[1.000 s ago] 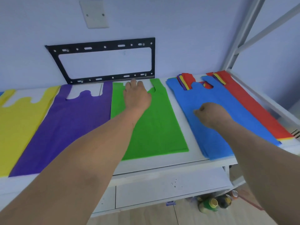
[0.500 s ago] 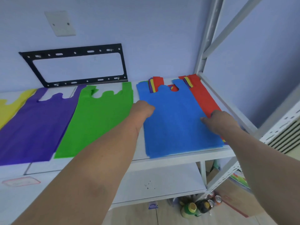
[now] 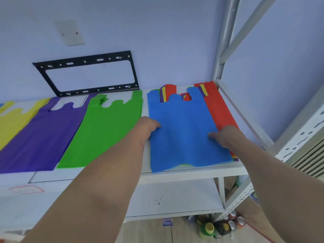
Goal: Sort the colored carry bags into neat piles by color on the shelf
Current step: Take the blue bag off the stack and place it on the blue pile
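A blue carry bag (image 3: 182, 120) lies on top of a mixed stack at the right end of the white shelf (image 3: 192, 171). Red (image 3: 214, 106), yellow and purple bags peek out beneath it, and a green edge shows at its front. My left hand (image 3: 146, 128) pinches the blue bag's left edge. My right hand (image 3: 227, 135) grips its right edge, and the cloth ripples between them. To the left lie separate flat piles: green (image 3: 107, 130), purple (image 3: 40, 137) and yellow (image 3: 10, 123).
A black metal bracket (image 3: 87, 74) leans on the wall behind the piles. A white shelf upright (image 3: 222, 50) and side rail bound the right end. A lower shelf (image 3: 175, 199) sits below, with bottles and cans (image 3: 219, 225) on the floor.
My left hand left the green pile and came to the blue bag's left edge. My right hand slid to its right edge. The bag now wrinkles between both hands, and my view has swung right.
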